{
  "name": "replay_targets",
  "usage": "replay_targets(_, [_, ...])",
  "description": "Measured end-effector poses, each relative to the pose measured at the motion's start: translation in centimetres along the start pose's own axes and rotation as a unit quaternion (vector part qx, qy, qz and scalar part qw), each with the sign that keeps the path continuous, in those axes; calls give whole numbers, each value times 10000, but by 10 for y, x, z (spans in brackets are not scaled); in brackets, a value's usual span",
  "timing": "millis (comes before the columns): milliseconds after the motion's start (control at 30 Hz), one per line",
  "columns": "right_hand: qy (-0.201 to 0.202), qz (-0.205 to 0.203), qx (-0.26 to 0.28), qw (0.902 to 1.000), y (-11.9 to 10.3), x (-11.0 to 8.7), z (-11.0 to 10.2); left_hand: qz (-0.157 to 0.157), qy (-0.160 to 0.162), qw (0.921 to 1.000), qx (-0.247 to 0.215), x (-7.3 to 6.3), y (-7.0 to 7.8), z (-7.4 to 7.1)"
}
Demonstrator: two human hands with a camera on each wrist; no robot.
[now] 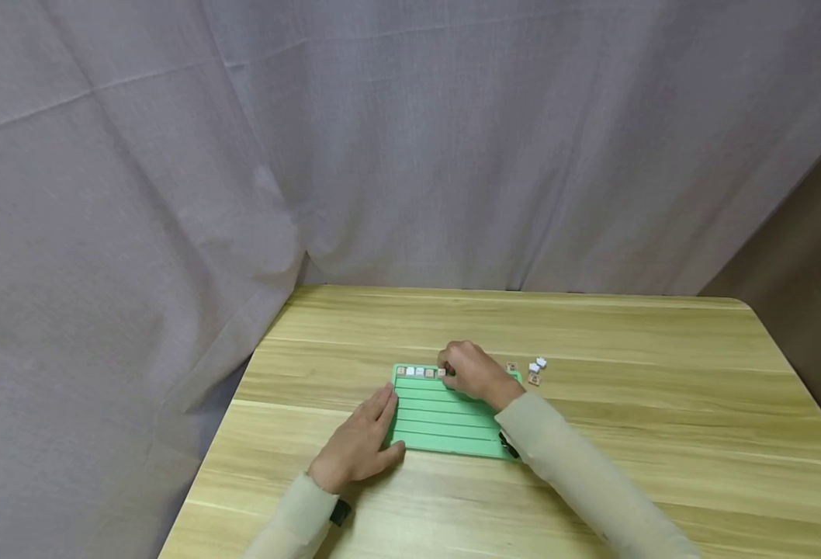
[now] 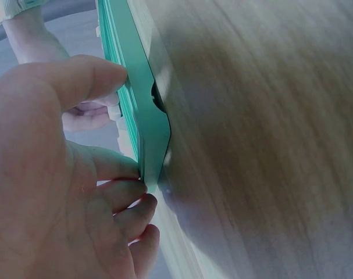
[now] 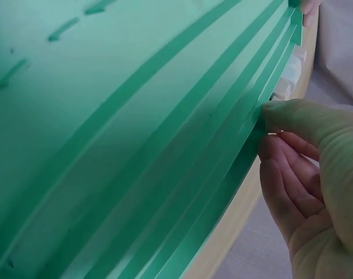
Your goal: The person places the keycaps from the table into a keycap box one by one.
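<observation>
A green ridged board (image 1: 445, 419) lies on the wooden table. Along its far groove stand small square tiles, tan ones such as the tile (image 1: 400, 372) at the left end and white ones such as the tile (image 1: 420, 373). My right hand (image 1: 476, 371) reaches over the board from the right and pinches a small tan tile (image 1: 441, 373) at the right end of that row; its fingers partly hide it. At the board's left side rests my left hand (image 1: 360, 442), its fingers along the edge and the thumb (image 2: 106, 78) touching the near side.
Right of the board's far corner lie loose pieces: a tan tile (image 1: 512, 366), another tan tile (image 1: 534, 380) and white pieces (image 1: 541, 362). The wooden table (image 1: 662, 388) extends to the right. A grey curtain (image 1: 410, 155) hangs behind the table and along its left.
</observation>
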State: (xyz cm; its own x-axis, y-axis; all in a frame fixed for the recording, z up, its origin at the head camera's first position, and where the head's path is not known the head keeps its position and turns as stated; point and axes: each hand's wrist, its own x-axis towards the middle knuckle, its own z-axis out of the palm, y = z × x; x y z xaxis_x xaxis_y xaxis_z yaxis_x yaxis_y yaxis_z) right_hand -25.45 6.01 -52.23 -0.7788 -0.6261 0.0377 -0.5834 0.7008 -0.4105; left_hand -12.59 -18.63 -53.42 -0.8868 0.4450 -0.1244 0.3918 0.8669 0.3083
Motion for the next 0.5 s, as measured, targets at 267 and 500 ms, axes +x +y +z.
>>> replay_targets(267, [-11, 25, -58, 10000, -1, 2, 0, 42, 35, 10000, 50, 1, -1, 0])
replay_targets(500, [-50, 114, -121, 9999, -3, 3, 0, 46, 55, 9999, 97, 1, -1, 1])
